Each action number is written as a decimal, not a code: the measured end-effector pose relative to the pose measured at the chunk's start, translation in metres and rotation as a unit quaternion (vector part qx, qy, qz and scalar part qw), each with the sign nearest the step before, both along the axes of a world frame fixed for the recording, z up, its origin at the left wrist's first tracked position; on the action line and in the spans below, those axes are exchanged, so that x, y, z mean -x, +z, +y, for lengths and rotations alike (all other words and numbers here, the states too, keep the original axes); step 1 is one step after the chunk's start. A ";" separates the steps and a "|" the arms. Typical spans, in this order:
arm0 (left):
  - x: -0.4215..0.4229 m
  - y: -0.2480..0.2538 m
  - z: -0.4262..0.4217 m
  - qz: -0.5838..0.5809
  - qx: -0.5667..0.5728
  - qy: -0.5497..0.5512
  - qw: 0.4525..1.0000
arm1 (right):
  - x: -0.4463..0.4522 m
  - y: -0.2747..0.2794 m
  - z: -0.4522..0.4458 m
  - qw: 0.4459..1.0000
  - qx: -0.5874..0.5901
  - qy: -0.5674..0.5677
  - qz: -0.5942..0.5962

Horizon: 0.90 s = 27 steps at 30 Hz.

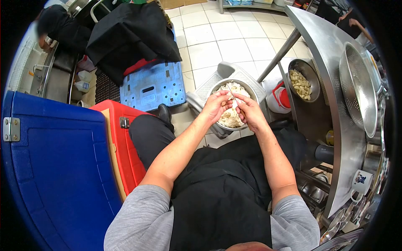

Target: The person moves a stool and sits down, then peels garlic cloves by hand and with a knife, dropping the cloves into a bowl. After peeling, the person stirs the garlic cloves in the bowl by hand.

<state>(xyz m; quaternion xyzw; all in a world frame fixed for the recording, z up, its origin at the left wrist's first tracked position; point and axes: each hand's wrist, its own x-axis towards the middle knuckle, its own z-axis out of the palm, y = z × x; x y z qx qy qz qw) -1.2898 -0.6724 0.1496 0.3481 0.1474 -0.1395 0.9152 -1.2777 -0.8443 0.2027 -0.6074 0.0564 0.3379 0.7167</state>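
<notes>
Both my hands meet over a round metal bowl (pixel 252 86) heaped with pale garlic and papery skins (pixel 231 118). It rests on a grey plastic step stool (pixel 212 85) between my legs. My left hand (pixel 216 105) is closed in a pinch at the fingertips on a small pale piece that looks like a garlic clove, mostly hidden by the fingers. Opposite it, my right hand (pixel 250 112) is closed round a small knife (pixel 230 88), whose thin blade points up and left between the hands; its handle is covered by my fingers.
A metal colander (pixel 296 65) of peeled garlic cloves (pixel 301 85) stands on the lower shelf at right. Beside it is a white bucket with a red lid (pixel 284 97). A steel table (pixel 320 54) runs along the right, blue and red coolers (pixel 63 154) at left. Another person (pixel 63 25) is upper left.
</notes>
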 end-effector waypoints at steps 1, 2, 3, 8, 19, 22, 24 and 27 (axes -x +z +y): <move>0.000 -0.001 0.000 0.000 0.000 0.001 1.000 | 0.000 0.001 0.000 1.000 -0.016 0.001 0.011; 0.000 -0.001 0.000 0.004 -0.002 0.005 1.000 | 0.000 0.002 0.000 1.000 -0.016 0.002 0.012; 0.000 -0.002 0.000 0.007 -0.003 0.009 1.000 | 0.000 0.003 0.000 0.999 -0.035 -0.001 0.018; 0.000 -0.006 0.001 0.023 -0.011 0.026 0.999 | -0.002 -0.003 -0.002 0.998 -0.061 -0.013 0.007; 0.001 -0.015 0.006 0.070 -0.071 0.048 0.994 | -0.012 -0.051 -0.004 0.958 0.223 0.036 -0.175; 0.002 -0.016 0.005 0.069 -0.075 0.041 0.994 | -0.014 -0.056 -0.006 0.936 0.256 0.027 -0.240; 0.003 -0.013 0.004 0.076 -0.082 0.033 0.993 | -0.014 -0.052 -0.005 0.929 0.280 0.021 -0.240; 0.004 -0.013 0.003 0.069 -0.094 0.020 0.993 | -0.011 -0.039 -0.004 0.911 0.311 0.030 -0.269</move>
